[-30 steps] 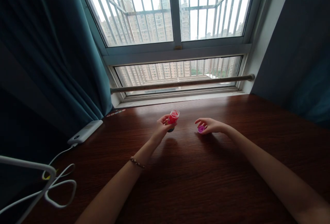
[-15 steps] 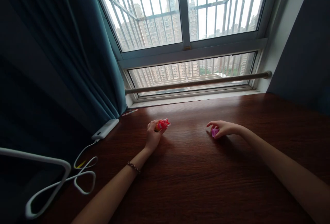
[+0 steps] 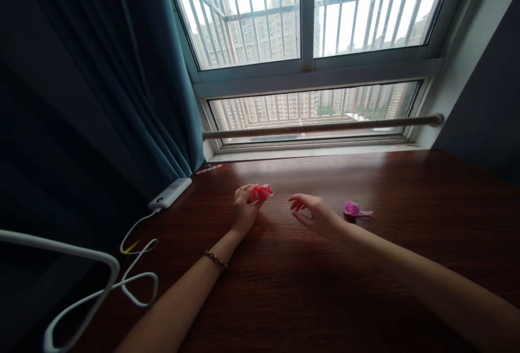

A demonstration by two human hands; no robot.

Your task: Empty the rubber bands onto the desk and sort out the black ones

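Note:
My left hand (image 3: 245, 209) is closed around a small bottle (image 3: 262, 193) with a red label and a clear open end. The bottle is tilted, its mouth facing right toward my other hand. My right hand (image 3: 309, 212) is empty, fingers apart and slightly curled, a short way to the right of the mouth. On the table to the right of that hand lies a small pink cap-like piece (image 3: 351, 209) with a thin stem pointing right. The fingers hide the lower part of the bottle.
A dark brown wooden table (image 3: 260, 299) spreads beneath both hands. At its left edge sits a white power bank (image 3: 170, 193) with a looped white cable (image 3: 140, 274). A blue curtain (image 3: 162, 98) hangs behind it. Along the window runs a horizontal rail (image 3: 325, 128).
My right hand has let go of the pink cap-like piece and moved left toward the bottle. The piece now lies on the table. My left hand still holds the bottle. The view has shifted slightly.

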